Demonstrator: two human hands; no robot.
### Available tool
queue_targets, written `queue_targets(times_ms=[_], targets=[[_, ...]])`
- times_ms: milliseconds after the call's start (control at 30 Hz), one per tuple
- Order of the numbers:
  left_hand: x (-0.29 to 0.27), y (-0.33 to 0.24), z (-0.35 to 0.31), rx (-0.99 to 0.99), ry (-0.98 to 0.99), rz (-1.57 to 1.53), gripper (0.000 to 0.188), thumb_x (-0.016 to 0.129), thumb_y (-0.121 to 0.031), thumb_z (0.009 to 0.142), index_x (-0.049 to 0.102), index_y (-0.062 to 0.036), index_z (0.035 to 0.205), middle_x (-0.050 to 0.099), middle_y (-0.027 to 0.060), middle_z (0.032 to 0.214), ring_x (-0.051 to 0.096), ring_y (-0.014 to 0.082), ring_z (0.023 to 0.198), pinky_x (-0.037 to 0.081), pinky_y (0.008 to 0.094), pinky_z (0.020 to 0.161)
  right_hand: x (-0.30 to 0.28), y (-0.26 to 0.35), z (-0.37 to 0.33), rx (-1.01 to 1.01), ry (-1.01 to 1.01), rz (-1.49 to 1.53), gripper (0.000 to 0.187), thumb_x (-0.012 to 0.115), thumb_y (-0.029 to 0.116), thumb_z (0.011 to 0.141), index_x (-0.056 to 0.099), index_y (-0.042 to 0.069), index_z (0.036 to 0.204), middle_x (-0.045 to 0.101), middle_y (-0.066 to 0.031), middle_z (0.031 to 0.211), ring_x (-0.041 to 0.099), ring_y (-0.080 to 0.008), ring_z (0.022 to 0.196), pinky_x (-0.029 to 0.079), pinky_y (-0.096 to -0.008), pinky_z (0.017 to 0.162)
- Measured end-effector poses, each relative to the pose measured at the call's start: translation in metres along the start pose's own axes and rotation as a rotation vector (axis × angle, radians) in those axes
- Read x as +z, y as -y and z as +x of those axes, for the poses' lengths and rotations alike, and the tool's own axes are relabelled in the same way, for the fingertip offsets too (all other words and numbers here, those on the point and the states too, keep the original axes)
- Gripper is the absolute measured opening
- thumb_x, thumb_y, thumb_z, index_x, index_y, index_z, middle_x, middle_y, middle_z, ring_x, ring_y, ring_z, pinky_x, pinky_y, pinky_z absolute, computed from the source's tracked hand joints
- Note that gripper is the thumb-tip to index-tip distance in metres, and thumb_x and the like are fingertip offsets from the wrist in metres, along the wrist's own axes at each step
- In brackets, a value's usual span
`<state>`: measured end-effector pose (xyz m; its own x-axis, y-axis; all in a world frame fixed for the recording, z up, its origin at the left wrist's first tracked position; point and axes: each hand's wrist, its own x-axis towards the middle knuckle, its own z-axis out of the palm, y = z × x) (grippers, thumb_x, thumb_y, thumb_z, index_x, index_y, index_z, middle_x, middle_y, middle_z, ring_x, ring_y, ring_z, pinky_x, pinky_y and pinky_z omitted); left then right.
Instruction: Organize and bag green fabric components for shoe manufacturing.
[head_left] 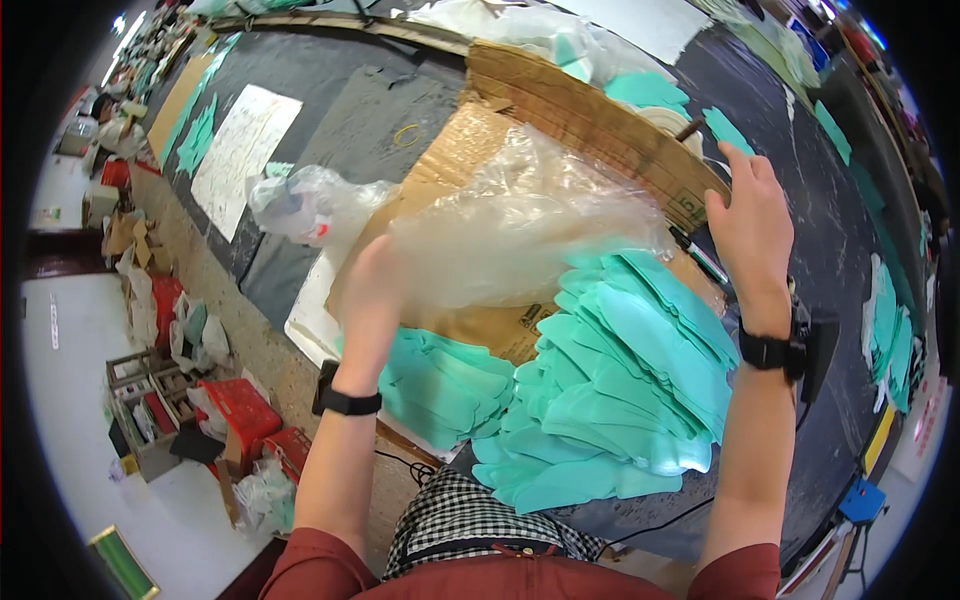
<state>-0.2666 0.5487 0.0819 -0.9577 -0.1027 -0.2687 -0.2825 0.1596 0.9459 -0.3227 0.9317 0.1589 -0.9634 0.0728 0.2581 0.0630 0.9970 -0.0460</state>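
Observation:
A large clear plastic bag lies crumpled over a flattened cardboard sheet in front of me. At the bag's left end is my left hand, smeared by motion, so whether its fingers grip the plastic is unclear. My right hand is at the right end of an upturned cardboard flap, fingers stretched out and thumb apart, holding nothing visible. Nearer to me, a big heap of thin green leaf-shaped pieces lies fanned out. A smaller green pile sits left of it, below my left hand.
A dark marker pen lies between the heap and my right hand. Another crumpled clear bag and a white sheet are on the dark table to the left. Red crates stand on the floor at left.

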Motion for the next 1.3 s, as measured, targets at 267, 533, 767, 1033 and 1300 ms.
queue_targets(times_ms=[267, 533, 767, 1033, 1300], targets=[[-0.002, 0.058, 0.048, 0.239, -0.162, 1.004, 0.031, 0.066, -0.015, 0.086, 0.064, -0.0039, 0.114, 0.058, 0.0136, 0.091, 0.058, 0.0325, 0.085, 0.047, 0.0437, 0.077, -0.004, 0.088, -0.027, -0.294, 0.493, 0.556, 0.057, 0.070, 0.010, 0.082, 0.054, 0.012, 0.136, 0.065, -0.0135, 0.097, 0.066, -0.0275, 0.086, 0.053, -0.0391, 0.077], [-0.004, 0.029, 0.027, 0.474, -0.174, 0.683, 0.011, 0.063, -0.003, 0.088, 0.067, 0.0003, 0.098, 0.063, 0.0108, 0.087, 0.062, 0.0230, 0.080, 0.049, 0.0340, 0.072, 0.022, 0.141, -0.061, -0.533, 0.439, 0.653, 0.086, 0.073, 0.006, 0.076, 0.031, 0.009, 0.151, 0.064, -0.0151, 0.095, 0.063, -0.0357, 0.090, 0.052, -0.0441, 0.079], [0.040, -0.005, -0.011, 0.605, -0.146, 0.481, 0.008, 0.069, -0.002, 0.085, 0.066, -0.0009, 0.093, 0.065, 0.0133, 0.088, 0.065, 0.0273, 0.078, 0.052, 0.0327, 0.070, 0.035, 0.175, -0.055, -0.512, 0.442, 0.769, 0.085, 0.073, 0.006, 0.077, 0.032, 0.010, 0.152, 0.064, -0.0189, 0.104, 0.062, -0.0367, 0.099, 0.051, -0.0440, 0.084], [0.054, -0.063, -0.030, 0.685, -0.081, 0.372, 0.026, 0.067, 0.000, 0.083, 0.063, -0.0033, 0.108, 0.063, 0.0146, 0.103, 0.064, 0.0323, 0.095, 0.052, 0.0393, 0.083, 0.060, 0.163, -0.042, -0.391, 0.530, 1.245, 0.019, 0.063, 0.008, 0.087, 0.069, 0.003, 0.104, 0.071, -0.0160, 0.097, 0.067, -0.0283, 0.087, 0.052, -0.0344, 0.079], [0.044, 0.026, -0.032, 0.372, 0.065, 1.007, 0.028, 0.070, -0.008, 0.077, 0.064, -0.0050, 0.105, 0.064, 0.0122, 0.102, 0.058, 0.0313, 0.098, 0.046, 0.0445, 0.088, 0.081, 0.128, -0.019, -0.063, 0.485, 1.206, 0.016, 0.052, 0.003, 0.094, 0.067, 0.001, 0.097, 0.068, -0.0090, 0.085, 0.065, -0.0167, 0.080, 0.051, -0.0317, 0.071]])
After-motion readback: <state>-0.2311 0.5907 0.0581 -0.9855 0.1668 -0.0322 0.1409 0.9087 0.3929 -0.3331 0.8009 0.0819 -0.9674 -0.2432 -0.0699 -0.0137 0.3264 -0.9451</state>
